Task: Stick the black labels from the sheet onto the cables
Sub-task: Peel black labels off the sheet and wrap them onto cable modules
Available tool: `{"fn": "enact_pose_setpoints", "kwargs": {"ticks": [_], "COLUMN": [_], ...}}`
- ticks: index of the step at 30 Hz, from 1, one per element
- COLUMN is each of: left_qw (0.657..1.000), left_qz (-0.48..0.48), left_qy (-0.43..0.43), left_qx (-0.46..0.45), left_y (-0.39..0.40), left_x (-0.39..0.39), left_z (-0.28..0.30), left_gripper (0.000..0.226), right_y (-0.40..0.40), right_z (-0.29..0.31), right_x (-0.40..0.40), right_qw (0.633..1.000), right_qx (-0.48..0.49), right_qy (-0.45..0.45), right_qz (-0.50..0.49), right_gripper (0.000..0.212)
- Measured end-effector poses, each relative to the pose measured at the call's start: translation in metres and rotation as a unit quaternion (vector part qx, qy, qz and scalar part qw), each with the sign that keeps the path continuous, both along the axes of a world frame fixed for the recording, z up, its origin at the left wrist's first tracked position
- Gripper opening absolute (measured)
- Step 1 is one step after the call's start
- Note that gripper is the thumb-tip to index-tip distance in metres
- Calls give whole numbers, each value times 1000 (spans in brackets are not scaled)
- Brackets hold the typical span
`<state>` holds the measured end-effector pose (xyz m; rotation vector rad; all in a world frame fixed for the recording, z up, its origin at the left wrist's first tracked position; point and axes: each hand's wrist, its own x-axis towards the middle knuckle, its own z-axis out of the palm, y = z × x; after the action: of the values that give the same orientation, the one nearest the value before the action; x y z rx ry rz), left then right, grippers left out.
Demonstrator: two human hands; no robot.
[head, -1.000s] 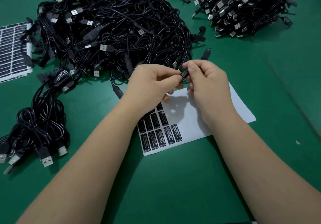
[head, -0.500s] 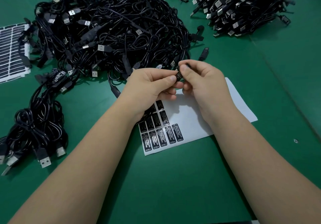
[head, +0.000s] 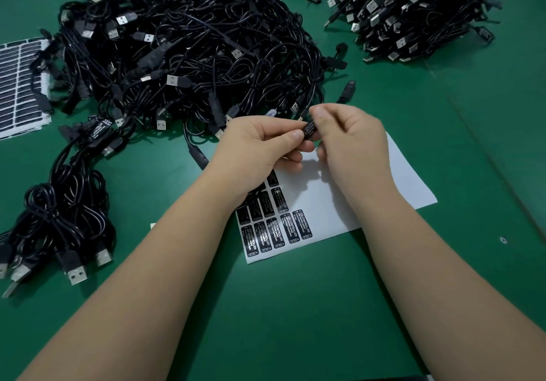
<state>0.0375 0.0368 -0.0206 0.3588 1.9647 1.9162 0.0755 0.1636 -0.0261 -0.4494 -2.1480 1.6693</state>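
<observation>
Small black controller block point(head: 310, 130) on a cable, held up above the table between both hands; white print visible on its upper face, so a label sits on it. Left hand point(head: 263, 144): grip pinched together on the block's near end, thumb on top. Right hand point(head: 351, 141): thumb and forefinger clamped on the block's far end, other fingers curled in. The block's cable runs back toward the big pile; its path is lost behind the fingers.

Directly under the hands, flat on the table: label sheet point(head: 369, 191), white backing mostly bare, tilted relative to the table edge. Remaining black labels point(head: 276, 230) clustered at the sheet's near-left corner, in rows, white text reading "LED CONTROLLER". Left wrist covers part of that cluster.

Beyond the hands: large tangled pile of black cables point(head: 189, 52) with USB plugs, touching or nearly touching the left hand's far side. Far right, a second pile point(head: 413, 11), plugs more neatly bunched, well apart from the first. Left of the forearm, a smaller bundle of cables point(head: 65, 218), plugs pointing toward the viewer; one block at its far end shows a label. At left edge, another label sheet point(head: 20, 85), full, partly under the big pile. Green table point(head: 295, 306).
</observation>
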Motion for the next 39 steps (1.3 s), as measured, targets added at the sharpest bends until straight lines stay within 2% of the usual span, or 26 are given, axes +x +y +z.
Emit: {"fn": "enact_pose_setpoints", "kwargs": {"ticks": [3, 5, 7, 9, 11, 15, 19, 21, 23, 24, 26, 28, 29, 32, 35, 37, 39], "left_qw": [999, 990, 958, 912, 896, 890, 857, 834, 823, 819, 818, 826, 817, 761, 701, 692, 681], "left_qz": [-1, 1, 10, 22, 32, 31, 19, 28, 72, 109, 193, 239, 250, 281, 292, 303, 321], "left_qy": [38, 101, 215, 322, 351, 330, 342, 332, 316, 317, 301, 245, 218, 157, 89, 84, 148], "left_qx": [-38, -100, -192, -254, -272, -312, -385, -440, -467, -466, -451, -447, -471, -563, -644, -650, -641], "left_y": [0, 2, 3, 4, 5, 0, -5, -9, -27, -42, -81, -116, -131, -160, -171, -167, -151], "left_x": [1, 3, 7, 12, 15, 15, 20, 21, 20, 19, 14, 4, -5, -23, -29, -28, -21], "left_z": [0, 0, -1, 0, 2, 8, 18, 25, 39, 47, 57, 53, 46, 26, 13, 13, 22], "left_gripper": [23, 26, 24, 24, 24, 20, 24, 26, 26, 25, 29, 39, 44, 52, 45, 50, 58], "right_y": [0, 4, 6, 4, 2, 5, 2, 1, 2, 3, 2, -1, -1, -1, 1, 3, 4], "right_z": [-2, -2, 0, -1, -1, 0, -2, -2, -1, 0, -1, -2, -2, 0, 0, 1, 2], "right_x": [-1, -2, -2, -2, -1, -2, 0, -1, -3, -3, -3, -2, -2, -1, -2, -2, -2], "right_qw": [998, 999, 999, 999, 998, 999, 998, 999, 993, 991, 992, 995, 995, 995, 992, 989, 983], "right_qx": [64, 23, -12, 31, 46, -34, 40, -11, -110, -129, -112, -79, -72, -82, -114, -143, -179], "right_qy": [-7, -26, -33, -35, -37, -31, -31, -35, -41, -45, -56, -58, -57, -58, -52, -47, -42], "right_qz": [-11, -28, -31, -21, -13, -17, 35, 27, 10, 5, 12, 21, 24, 20, 6, -7, -25], "right_gripper": [16, 25, 28, 26, 26, 31, 19, 26, 34, 35, 34, 33, 33, 33, 35, 37, 39]}}
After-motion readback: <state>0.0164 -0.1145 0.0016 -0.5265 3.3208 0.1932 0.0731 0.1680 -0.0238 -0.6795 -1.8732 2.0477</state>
